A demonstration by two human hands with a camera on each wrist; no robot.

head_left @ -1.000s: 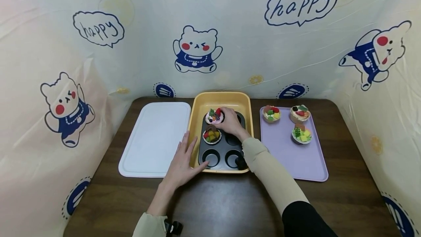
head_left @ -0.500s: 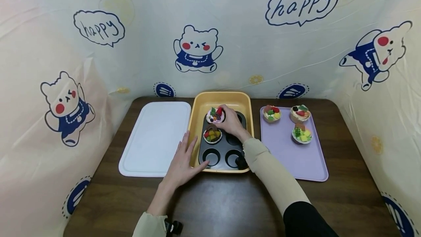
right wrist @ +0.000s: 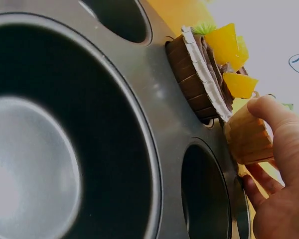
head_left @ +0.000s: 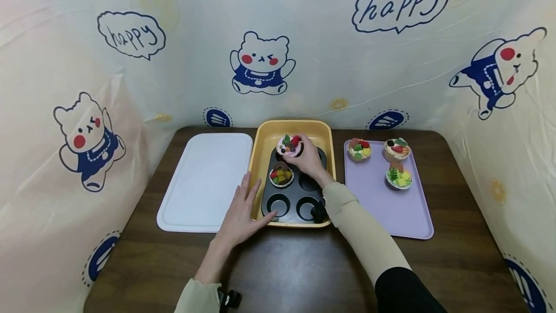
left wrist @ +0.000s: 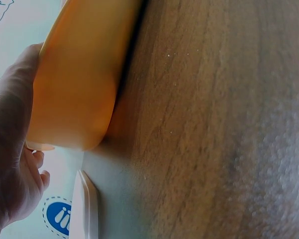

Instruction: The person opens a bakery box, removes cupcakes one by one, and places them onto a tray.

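My right hand pinches a fruit-topped toy cupcake, held slightly above the back-left cup of the dark muffin tin. In the right wrist view, its light brown case sits between thumb and fingers. Just in front, a second cupcake in a dark brown case stands in the tin's middle-left cup. The tin lies inside a yellow tray. With fingers spread, my left hand rests at the tray's front-left corner; the left wrist view shows it against the yellow wall.
To the right, a lilac tray bears three cupcakes: one back left, one back right, one nearer the front. A white tray lies left on the wooden table. A printed cloth hangs behind.
The pinched cupcake has risen from the back-left cup and shifted slightly right with my right hand. My left hand stays at the tray's corner.
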